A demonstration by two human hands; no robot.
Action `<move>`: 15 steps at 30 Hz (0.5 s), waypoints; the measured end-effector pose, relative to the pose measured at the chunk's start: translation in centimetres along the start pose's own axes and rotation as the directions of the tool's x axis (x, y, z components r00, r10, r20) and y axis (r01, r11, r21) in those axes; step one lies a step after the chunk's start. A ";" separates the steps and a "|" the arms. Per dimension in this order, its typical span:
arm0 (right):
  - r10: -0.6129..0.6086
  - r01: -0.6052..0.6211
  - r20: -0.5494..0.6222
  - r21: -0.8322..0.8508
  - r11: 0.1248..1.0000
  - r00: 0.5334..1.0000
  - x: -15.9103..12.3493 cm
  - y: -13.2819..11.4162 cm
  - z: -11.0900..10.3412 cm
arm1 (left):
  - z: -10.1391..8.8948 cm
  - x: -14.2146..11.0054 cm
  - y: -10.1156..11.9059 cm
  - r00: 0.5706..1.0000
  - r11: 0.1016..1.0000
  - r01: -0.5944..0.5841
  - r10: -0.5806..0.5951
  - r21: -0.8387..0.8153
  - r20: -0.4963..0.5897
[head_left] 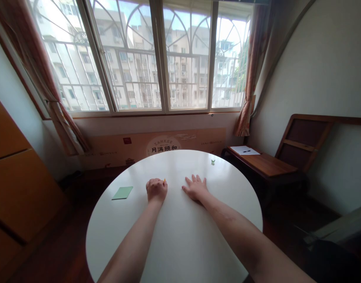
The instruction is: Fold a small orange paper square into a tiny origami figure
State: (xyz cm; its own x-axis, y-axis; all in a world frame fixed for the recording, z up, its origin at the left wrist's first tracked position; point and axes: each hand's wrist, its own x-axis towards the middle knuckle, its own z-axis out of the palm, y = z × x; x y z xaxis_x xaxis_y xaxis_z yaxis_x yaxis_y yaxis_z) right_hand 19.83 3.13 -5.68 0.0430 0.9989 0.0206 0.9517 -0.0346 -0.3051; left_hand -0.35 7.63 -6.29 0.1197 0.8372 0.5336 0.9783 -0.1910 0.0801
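My left hand (156, 190) is closed in a fist at the middle of the round white table (180, 251). A small yellow-orange tip (164, 180) pokes out by its thumb; the rest of that thing is hidden in the fingers. My right hand (195, 188) lies on the table with its fingers spread and nothing in it. Left of my left hand is a flat green square (122, 193), which looks like a stack of paper. Beyond my right hand sits a small green folded piece (213, 162), too small to make out well.
A low wooden chair or bench (265, 164) stands right of the table, with a white paper (244, 150) and a dark object on it. Behind the table a long printed cardboard panel (186, 137) leans below the window (139, 78). An orange-brown cabinet (24, 188) is at the left.
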 end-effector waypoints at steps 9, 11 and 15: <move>-0.005 0.005 -0.007 0.009 1.000 1.000 -0.2 -0.3 -0.1 | -0.4 -0.1 0.0 1.000 1.000 0.012 -0.012 0.018 0.014; -0.004 0.004 -0.008 0.011 1.000 1.000 -0.2 -0.3 -0.2 | -0.4 0.0 0.0 1.000 1.000 0.011 -0.011 0.025 0.020; -0.002 0.002 -0.008 0.018 1.000 1.000 -0.2 -0.3 -0.2 | -0.5 0.0 0.0 1.000 0.999 0.009 -0.010 0.038 0.022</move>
State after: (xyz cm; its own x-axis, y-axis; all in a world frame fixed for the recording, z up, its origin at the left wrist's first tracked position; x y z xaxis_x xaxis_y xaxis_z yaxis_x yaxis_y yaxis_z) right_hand 19.57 2.97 -5.34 0.0432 0.9987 0.0286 0.9461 -0.0317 -0.3224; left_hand -0.43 7.37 -5.85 0.1135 0.8504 0.5137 0.9851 -0.1636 0.0532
